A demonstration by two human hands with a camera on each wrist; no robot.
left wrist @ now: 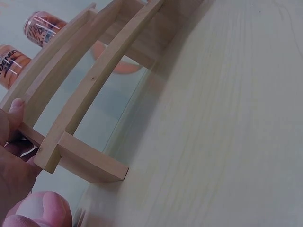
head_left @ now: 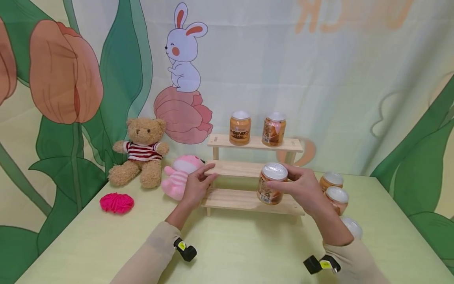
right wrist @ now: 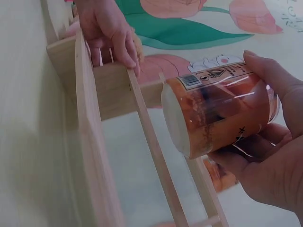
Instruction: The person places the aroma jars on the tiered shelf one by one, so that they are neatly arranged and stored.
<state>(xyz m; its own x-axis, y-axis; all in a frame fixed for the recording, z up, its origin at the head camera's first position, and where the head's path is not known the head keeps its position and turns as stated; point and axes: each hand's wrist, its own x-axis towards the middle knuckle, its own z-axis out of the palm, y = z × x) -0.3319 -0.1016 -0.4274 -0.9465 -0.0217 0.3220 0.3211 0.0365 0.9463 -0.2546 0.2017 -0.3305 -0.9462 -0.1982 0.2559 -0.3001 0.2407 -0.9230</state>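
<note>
My right hand (head_left: 306, 188) grips an orange-labelled jar (head_left: 269, 189) with a silvery-white lid, thumb on one side and fingers on the other. The jar is held upright in front of the right part of a three-tier wooden display stand (head_left: 227, 198). In the right wrist view the jar's pale base (right wrist: 176, 120) shows clear of the boards. My left hand (head_left: 196, 185) holds the left end of the stand's middle tier. Its thumb (left wrist: 16, 111) lies at the board's end; some fingers are hidden. Two similar jars (head_left: 240, 128) (head_left: 274, 129) stand apart on the top tier.
Several lidded jars (head_left: 337, 195) stand on the table right of the stand, partly behind my right forearm. A pink plush toy (head_left: 176, 179) sits beside my left hand. Farther left are a teddy bear (head_left: 144, 152) and a bright pink yarn bundle (head_left: 117, 203). A printed curtain (head_left: 337, 79) hangs behind.
</note>
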